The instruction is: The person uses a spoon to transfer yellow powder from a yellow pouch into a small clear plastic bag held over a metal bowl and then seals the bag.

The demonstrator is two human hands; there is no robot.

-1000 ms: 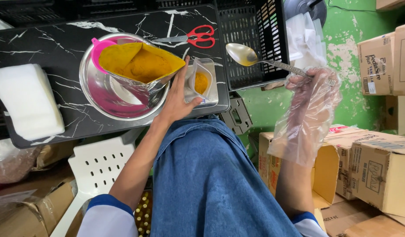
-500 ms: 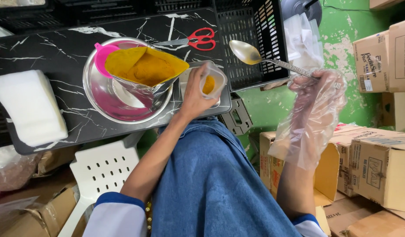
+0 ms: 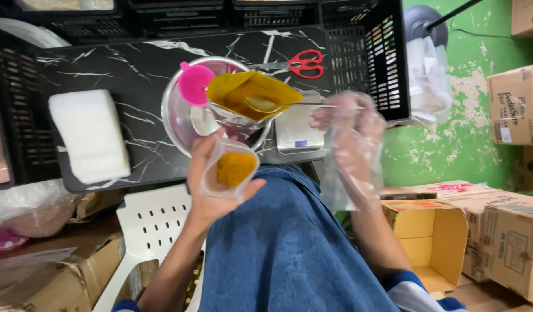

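Our left hand [image 3: 211,185] cups a small pouch [image 3: 232,170] of yellow powder below the bowl [image 3: 183,121]. Our gloved right hand [image 3: 350,124] grips a spoon [image 3: 278,105], dipped into the big bag [image 3: 249,95].

We see a bowl [image 3: 183,124] on the tabletop [image 3: 133,69], scissors [image 3: 301,62] behind it, a scale [image 3: 298,130] to its right.

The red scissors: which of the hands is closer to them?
Right. The right hand, in a clear plastic glove, holds a spoon just below the red scissors. The left hand holds a small bag of yellow powder farther down.
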